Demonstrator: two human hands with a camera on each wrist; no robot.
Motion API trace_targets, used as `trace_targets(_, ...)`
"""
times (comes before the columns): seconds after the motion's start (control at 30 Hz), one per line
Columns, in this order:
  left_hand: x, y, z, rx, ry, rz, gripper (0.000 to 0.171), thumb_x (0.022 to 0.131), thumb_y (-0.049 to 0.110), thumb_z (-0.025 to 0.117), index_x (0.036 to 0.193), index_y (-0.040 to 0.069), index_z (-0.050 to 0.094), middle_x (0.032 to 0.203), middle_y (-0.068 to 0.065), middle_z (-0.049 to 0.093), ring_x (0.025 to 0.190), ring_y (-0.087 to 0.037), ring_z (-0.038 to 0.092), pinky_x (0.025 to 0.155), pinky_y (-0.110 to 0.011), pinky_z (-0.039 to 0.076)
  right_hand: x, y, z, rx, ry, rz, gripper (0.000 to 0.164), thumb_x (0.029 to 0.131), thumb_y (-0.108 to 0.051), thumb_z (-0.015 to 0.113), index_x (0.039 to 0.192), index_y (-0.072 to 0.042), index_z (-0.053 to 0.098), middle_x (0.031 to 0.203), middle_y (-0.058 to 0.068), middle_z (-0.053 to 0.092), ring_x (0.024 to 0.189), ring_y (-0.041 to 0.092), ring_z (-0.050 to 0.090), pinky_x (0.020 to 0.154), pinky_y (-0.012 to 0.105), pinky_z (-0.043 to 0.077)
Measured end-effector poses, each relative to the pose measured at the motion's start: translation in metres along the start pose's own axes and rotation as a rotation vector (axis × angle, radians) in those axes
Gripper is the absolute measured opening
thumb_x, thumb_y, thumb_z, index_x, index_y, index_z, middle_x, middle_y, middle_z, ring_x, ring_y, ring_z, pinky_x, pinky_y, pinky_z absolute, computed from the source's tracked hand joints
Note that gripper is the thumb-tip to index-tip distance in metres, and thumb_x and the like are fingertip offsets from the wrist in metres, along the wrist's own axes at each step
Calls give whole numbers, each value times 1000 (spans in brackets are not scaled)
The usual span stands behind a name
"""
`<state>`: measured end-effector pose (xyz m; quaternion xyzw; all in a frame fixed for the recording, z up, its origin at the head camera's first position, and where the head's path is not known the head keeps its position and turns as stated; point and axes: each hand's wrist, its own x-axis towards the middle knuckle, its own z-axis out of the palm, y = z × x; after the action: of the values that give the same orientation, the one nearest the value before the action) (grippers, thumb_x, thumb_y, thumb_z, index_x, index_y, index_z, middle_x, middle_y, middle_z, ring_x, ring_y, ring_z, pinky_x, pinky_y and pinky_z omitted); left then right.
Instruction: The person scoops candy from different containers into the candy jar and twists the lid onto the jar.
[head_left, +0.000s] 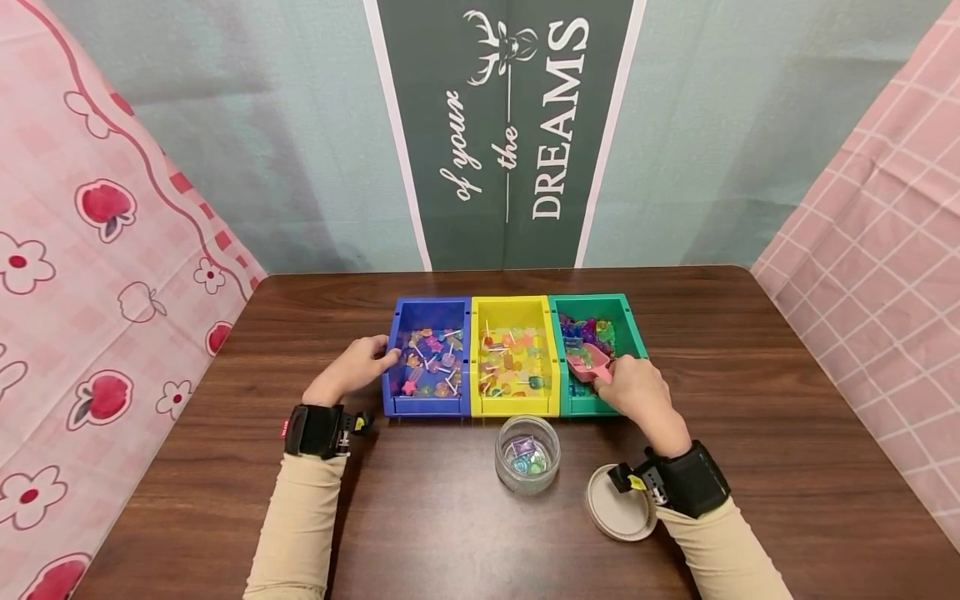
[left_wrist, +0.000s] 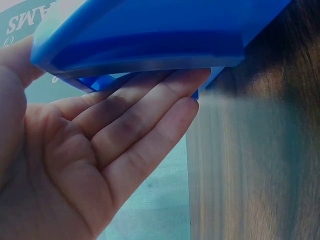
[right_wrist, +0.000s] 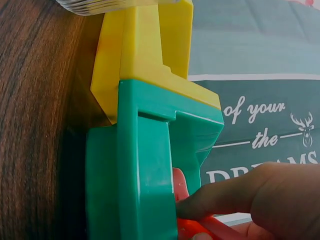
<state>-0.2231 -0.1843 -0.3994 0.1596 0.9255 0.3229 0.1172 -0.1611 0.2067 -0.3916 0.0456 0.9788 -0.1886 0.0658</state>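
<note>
Pink scoop (head_left: 582, 367) in green bin (head_left: 588, 406); jar (head_left: 527, 478), lid (head_left: 618, 505) nearby.

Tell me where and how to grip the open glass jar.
Grip the glass jar round its outer wall, I'd say: it is upright and cylindrical. Come from the left, since the yellow bin stands close behind it and the lid lies to its right.

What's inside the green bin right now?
The green bin holds purple, blue and green pieces, plus a pink scoop with something greenish in it, gripped by the right hand. Whatever lies directly beneath the scoop and hand is covered.
</note>
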Motion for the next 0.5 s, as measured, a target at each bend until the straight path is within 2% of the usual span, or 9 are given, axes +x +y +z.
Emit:
trace_targets(0.1,1,0,0,-5,-2,-11,30,96,16,49,111,-9,57,94,-20,65,79,-23,55,74,-40,50,1,2,0,4,0,-12,26,84,-22,62,71,1,61,55,5,41,51,21,43,43,26,32)
trace_targets(0.37,1,-3,0,7,2,14,27,96,15,49,107,-8,57,91,-20,65,75,-21,54,70,-37,47,-1,7,-5,10,38,-58,24,84,-18,62,74,3,67,51,2,38,50,19,41,43,26,28)
trace_targets(0.5,1,-3,0,14,4,16,27,96,15,50,106,-8,58,91,-20,65,75,-21,54,70,-36,47,-3,9,-10,18,35,-78,27,85,-19,62,86,8,69,53,4,41,51,20,42,44,26,30)
